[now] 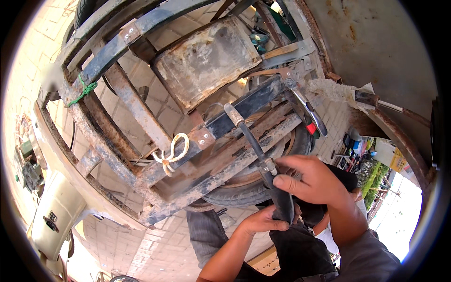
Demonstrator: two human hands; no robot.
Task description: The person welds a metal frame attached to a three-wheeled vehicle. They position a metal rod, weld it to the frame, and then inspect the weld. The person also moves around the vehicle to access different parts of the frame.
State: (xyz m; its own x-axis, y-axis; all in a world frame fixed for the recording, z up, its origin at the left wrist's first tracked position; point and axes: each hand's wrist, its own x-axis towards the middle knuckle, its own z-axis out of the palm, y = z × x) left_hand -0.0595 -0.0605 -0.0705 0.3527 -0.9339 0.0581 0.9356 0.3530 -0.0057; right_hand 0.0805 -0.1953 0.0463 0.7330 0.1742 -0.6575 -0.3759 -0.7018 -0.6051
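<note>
A long black rod-like part [251, 141] slants up and away from my hands. It has a worn, rounded end, a metal collar [268, 167] partway along, and a thick black sleeve [282, 199] at the near end. My left hand [263, 221] wraps round the bottom of that sleeve. At the collar, the bent fingers and thumb of my right hand [303, 178] close on the part; their exact contact is partly hidden. Beyond lies a rusty vehicle frame [127, 101] with a dark blue crossbar [246, 105]. Chrome locking pliers [310, 110] hang at the crossbar's right end.
A rusty metal panel [206, 61] sits within the frame. A white cord [169, 160] and a green cord [84, 89] are tied to bars. Below the frame is a tyre [244, 192]. A cream body panel [58, 207] curves at left; a large grey panel [380, 37] stands right.
</note>
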